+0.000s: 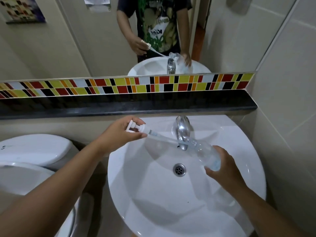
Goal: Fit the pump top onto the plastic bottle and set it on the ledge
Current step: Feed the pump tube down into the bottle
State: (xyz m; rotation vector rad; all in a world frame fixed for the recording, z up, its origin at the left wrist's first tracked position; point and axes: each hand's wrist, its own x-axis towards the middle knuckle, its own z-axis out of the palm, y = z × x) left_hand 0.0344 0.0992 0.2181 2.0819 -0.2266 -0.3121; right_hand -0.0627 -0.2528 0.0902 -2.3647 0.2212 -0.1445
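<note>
My left hand (119,134) grips the white pump top (138,129) by its head, above the sink's left rim. Its clear dip tube (164,138) runs right and down, with the tip at or just inside the mouth of the clear plastic bottle (207,156). My right hand (222,166) holds the bottle by its base, tilted with the neck pointing left toward the tap. The pump collar is well apart from the bottle neck. The black stone ledge (153,106) runs across behind the sink, below the mirror.
A white basin (239,134) with a chrome tap (182,130) and drain (179,169) lies under both hands. A white toilet cistern lid (34,149) stands to the left. A coloured tile strip (128,85) and mirror sit above the ledge; a tiled wall closes the right.
</note>
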